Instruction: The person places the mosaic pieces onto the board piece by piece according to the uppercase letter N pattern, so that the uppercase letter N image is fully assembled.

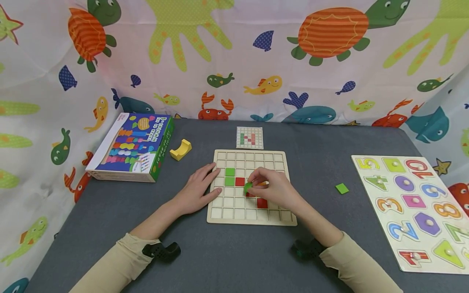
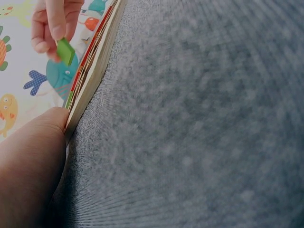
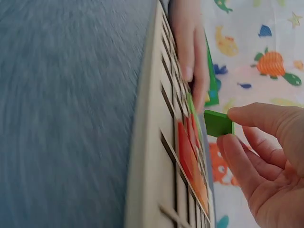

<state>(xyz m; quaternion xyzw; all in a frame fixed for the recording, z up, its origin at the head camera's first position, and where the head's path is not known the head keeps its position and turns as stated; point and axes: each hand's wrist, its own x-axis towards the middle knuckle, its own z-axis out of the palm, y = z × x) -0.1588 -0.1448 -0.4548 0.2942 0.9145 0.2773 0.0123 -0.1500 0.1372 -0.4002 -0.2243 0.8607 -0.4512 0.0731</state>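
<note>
My right hand (image 1: pixel 272 188) pinches a green square tile (image 3: pixel 218 123) between thumb and finger, held above the wooden grid board (image 1: pixel 234 213). Under and around that hand lie red tiles (image 1: pixel 261 203) in the board's cells, one of them partly hidden by the tile and fingers. Two green tiles (image 1: pixel 229 176) sit one above the other left of the upper red tile (image 1: pixel 239 182). My left hand (image 1: pixel 196 190) rests at the board's left edge, thumb and fingers relaxed over the rim. The left wrist view shows the left thumb (image 2: pixel 33 147) against the board's side.
A small pattern card (image 1: pixel 250 137) lies behind the board. To the left are a boxed game (image 1: pixel 128 148) and a yellow curved block (image 1: pixel 180 149). A loose green tile (image 1: pixel 342 188) lies to the right, near a number-and-shape puzzle board (image 1: pixel 395 191). A printed cloth (image 1: pixel 242 61) hangs behind.
</note>
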